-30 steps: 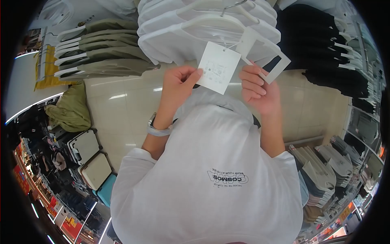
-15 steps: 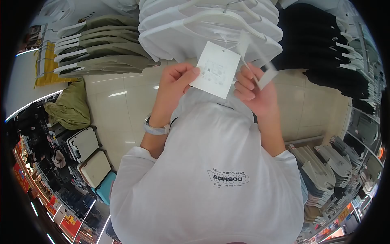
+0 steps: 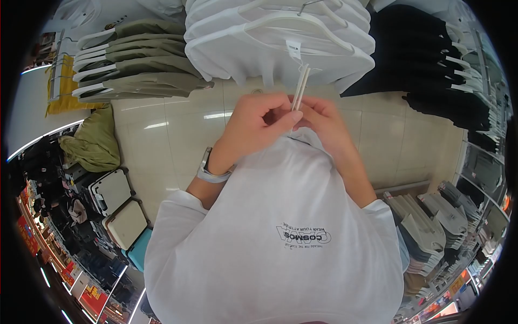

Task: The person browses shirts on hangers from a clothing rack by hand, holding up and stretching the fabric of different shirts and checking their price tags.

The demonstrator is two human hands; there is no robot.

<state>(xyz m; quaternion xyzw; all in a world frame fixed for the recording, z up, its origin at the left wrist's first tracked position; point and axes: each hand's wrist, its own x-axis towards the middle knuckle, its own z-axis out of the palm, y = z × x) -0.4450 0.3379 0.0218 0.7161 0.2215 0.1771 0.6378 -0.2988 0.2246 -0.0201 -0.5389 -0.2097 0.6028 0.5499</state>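
My left hand (image 3: pixel 253 121), below a wristwatch (image 3: pixel 208 167), is closed with its thumb and fingers pinching white hang tags (image 3: pixel 301 89). The tags stand together, almost edge-on to me, so their faces are hidden. From the other side my right hand (image 3: pixel 324 120) is closed on the same tags, its fingertips partly hidden behind them. A thin string at the tags' top leads up toward the front white shirt (image 3: pixel 232 51), which hangs on a white hanger (image 3: pixel 307 21). A small neck label (image 3: pixel 294 48) shows inside its collar.
Olive shirts (image 3: pixel 145 70) hang at the left and black shirts (image 3: pixel 404 54) at the right. Suitcases (image 3: pixel 127 218) stand on the tiled floor (image 3: pixel 178 129) at lower left. Grey and beige garments (image 3: pixel 415 221) hang at lower right.
My hands have come together, bringing the separate tags into one stack. The tags have turned from face-on to edge-on, and the shirt's neck label now shows.
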